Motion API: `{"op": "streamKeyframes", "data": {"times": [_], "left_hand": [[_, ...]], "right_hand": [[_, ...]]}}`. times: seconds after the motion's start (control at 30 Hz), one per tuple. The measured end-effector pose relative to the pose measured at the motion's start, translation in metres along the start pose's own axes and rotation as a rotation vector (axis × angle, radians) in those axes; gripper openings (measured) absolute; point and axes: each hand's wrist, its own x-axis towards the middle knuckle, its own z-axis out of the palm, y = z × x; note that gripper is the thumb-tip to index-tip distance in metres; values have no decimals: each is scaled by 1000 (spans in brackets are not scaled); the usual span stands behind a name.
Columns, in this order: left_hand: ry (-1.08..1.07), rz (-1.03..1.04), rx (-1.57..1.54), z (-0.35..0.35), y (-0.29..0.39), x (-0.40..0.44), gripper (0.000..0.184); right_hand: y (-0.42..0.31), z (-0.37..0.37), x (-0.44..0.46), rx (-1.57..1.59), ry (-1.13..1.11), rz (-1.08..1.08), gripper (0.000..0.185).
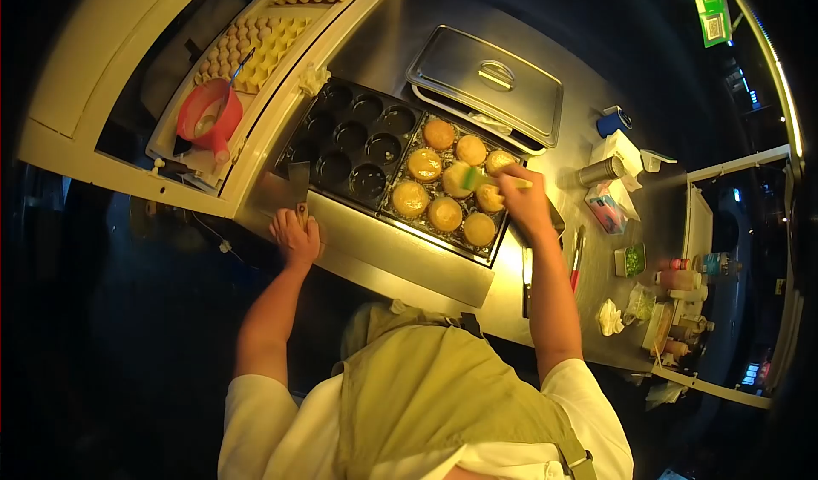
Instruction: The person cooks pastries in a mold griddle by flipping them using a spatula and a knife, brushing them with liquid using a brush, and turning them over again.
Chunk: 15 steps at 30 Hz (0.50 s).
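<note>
A black griddle with round moulds spans the middle of the counter. Its right half holds several golden round cakes; the moulds of its left half are dark, with no cakes. My right hand is closed on a brush, whose green head is over the cakes in the middle. At the griddle's front left edge my left hand is closed round the handle of a flat metal scraper, its blade upright against the moulds.
Behind the griddle lies a lidded steel tray. Egg trays and a pink jug stand at the left. To the right are a metal can, a tissue box, chopped greens, a red-handled tool and several bottles.
</note>
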Motion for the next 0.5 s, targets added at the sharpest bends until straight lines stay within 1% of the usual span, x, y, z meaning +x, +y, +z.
{"op": "streamKeyframes", "data": {"times": [0.07,0.13,0.17,0.23,0.27,0.33,0.37,0.4,0.47,0.5], "left_hand": [[1,9,0,0,1,1,36],[3,9,12,1,-1,1,36],[6,12,15,3,-2,1,36],[29,2,9,4,-2,0,36],[28,0,12,3,-3,0,36],[42,3,-7,3,-2,0,35],[38,2,-10,3,-2,-1,35],[36,2,-10,3,-3,-1,35],[34,9,-23,4,-1,1,34],[38,12,-18,4,-1,0,34]], "right_hand": [[-12,38,12,14,-148,-215,24],[-38,65,22,-230,-292,-370,28],[-34,68,28,-227,-289,-372,28],[-22,80,37,-231,-439,-456,28],[-23,73,38,-228,-442,-456,28],[-36,41,39,-231,-538,-483,22],[-53,32,38,-554,-599,-375,22],[-33,16,38,-358,-558,-370,21],[12,-3,38,-240,-426,-391,19],[21,-16,35,-249,-417,-387,19]]}}
